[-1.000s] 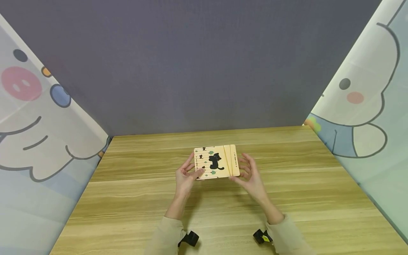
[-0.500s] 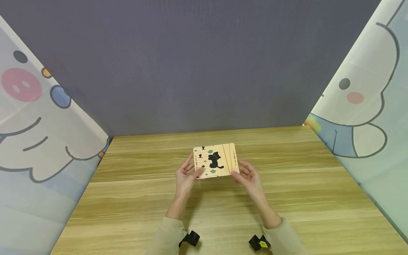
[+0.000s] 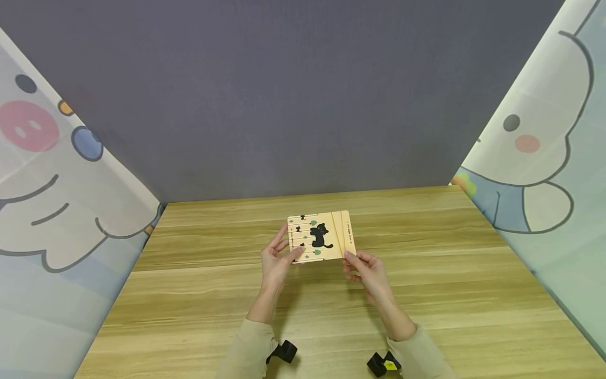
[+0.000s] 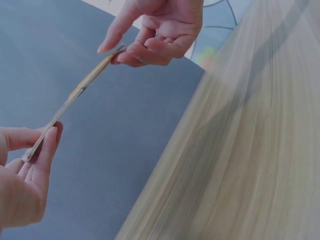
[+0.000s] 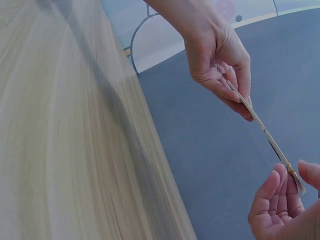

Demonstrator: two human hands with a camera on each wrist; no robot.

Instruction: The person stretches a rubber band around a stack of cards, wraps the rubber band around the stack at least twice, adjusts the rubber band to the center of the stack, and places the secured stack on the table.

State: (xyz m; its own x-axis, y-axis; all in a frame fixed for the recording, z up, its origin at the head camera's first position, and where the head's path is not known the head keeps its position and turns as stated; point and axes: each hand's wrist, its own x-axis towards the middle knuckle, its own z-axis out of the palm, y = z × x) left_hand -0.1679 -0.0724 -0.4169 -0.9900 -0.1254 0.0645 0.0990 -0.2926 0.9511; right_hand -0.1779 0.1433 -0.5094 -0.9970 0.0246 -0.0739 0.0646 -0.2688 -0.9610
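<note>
Cream-coloured, the booklet point(image 3: 326, 251) shows me its black cat point(image 3: 321, 236) and green leaf shapes point(image 3: 317, 252) only through the head camera; both wrist views give me just its thin, layered edge, with a yellowish band point(image 5: 290, 169) bunched near the right-hand end. It is held above the wood-grain table point(image 3: 445, 273), between two hands. I see the left hand point(image 3: 275, 267) pinching the left end, thumb in front, fingers behind. The right hand point(image 3: 373, 275) brackets the near right corner narrowly; I cannot tell whether its thumb presses.
</note>
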